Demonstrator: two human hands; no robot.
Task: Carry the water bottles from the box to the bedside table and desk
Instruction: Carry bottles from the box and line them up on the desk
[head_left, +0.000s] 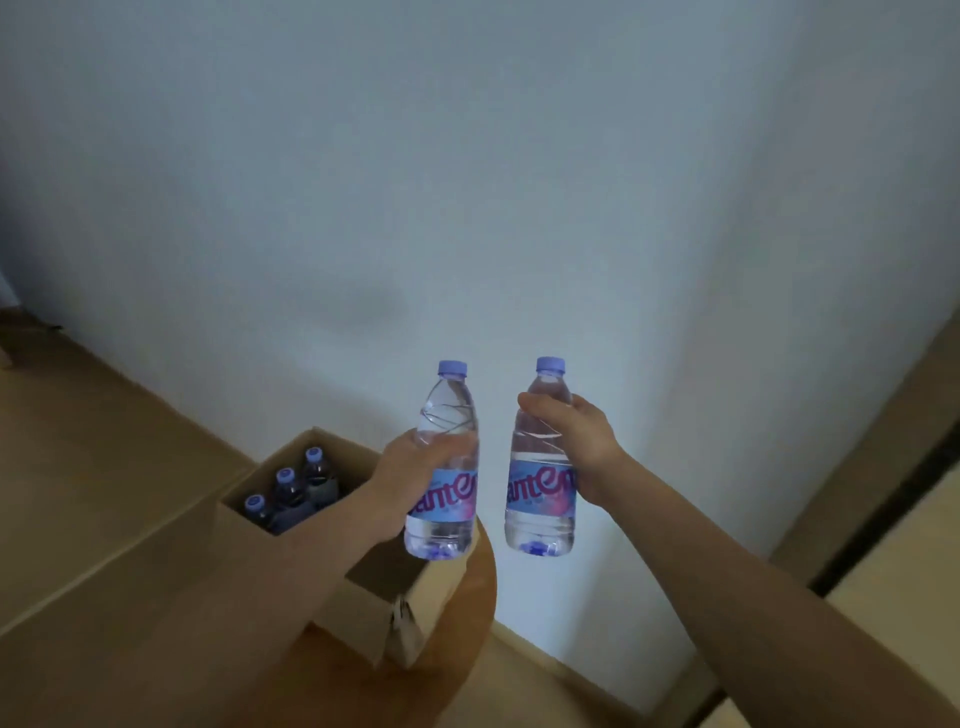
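Observation:
I hold two clear water bottles upright in the air, each with a lilac cap and a blue-pink label. My left hand (415, 467) grips the left bottle (444, 457) around its middle. My right hand (582, 441) grips the right bottle (540, 499) from the right side. Below and to the left stands an open cardboard box (358, 608) with three more capped bottles (291, 493) upright in its far corner. My left forearm crosses over the box and hides part of its inside.
The box rests on a round wooden stool or small table (467, 618) against a white wall (467, 182). Light wooden floor (93, 467) spreads to the left. A dark door frame or threshold (883, 509) runs along the right.

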